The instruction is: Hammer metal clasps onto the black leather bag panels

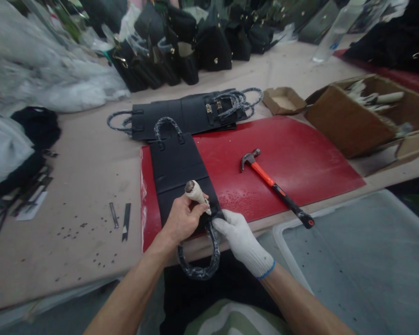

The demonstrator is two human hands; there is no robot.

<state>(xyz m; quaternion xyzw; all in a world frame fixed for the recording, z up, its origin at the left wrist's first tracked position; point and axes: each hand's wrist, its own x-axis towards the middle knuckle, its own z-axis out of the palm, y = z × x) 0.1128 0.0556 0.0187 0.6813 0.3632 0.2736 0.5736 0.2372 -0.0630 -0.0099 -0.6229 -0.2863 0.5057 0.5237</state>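
Observation:
My bare left hand (184, 217) is closed around a punch-like tool (196, 191) wrapped in off-white tape, its dark metal butt facing up. The tool stands slightly tilted over the lower end of a black bag panel (179, 170); its working tip is hidden. My right hand (238, 236), in a white knit glove, pinches the panel's near right edge beside the tool. A plastic-wrapped handle (199, 271) hangs over the table edge, and another loops at the panel's far end. To the right, a claw hammer (265, 176) with an orange and black grip lies on the red mat (293, 149).
Behind the mat lies a stack of black bag panels (174, 111). Two metal tools, a rod (113, 215) and a flat strip (126, 221), rest at left among small black bits. Cardboard boxes (349, 125) stand right; a translucent bin (366, 260) sits near right. Black bags (212, 44) line the back.

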